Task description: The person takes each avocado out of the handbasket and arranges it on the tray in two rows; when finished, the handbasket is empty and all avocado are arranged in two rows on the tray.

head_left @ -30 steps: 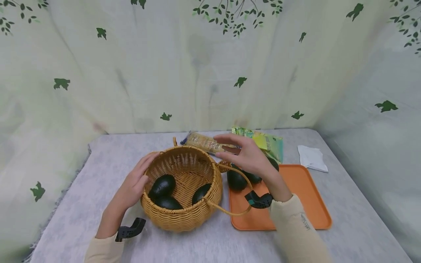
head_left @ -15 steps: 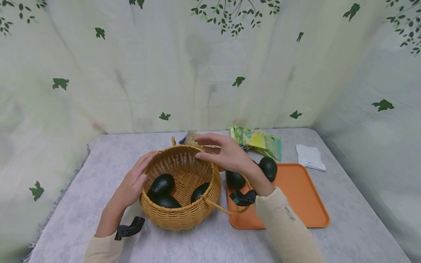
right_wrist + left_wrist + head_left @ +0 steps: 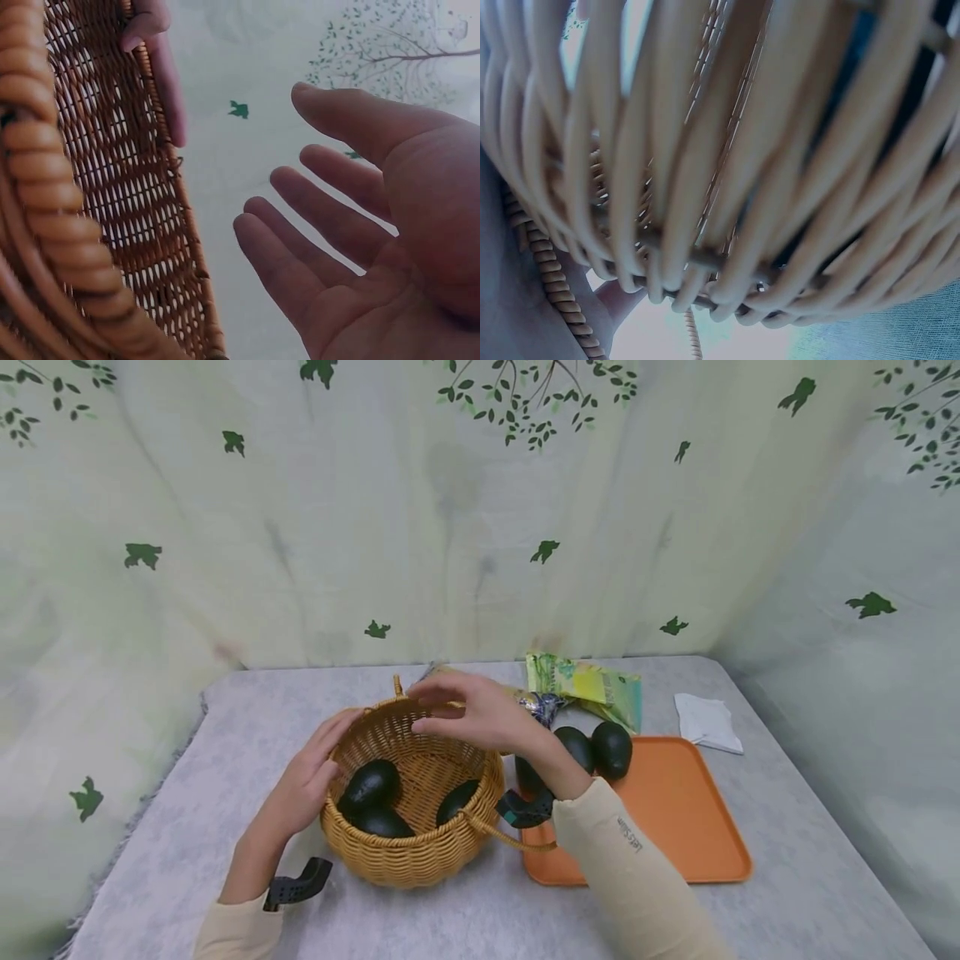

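Gripping the basket at its edge, thumb opposite fingers, is the left hand; the right hand hovers over the basket, fingers relaxed, thumb apart.

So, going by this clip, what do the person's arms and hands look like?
Both hands, left and right, are bare. The left sleeve and right sleeve are cream; the right has small dark lettering. Each wrist bears a curved black device, left and right, the right one showing a green patch.
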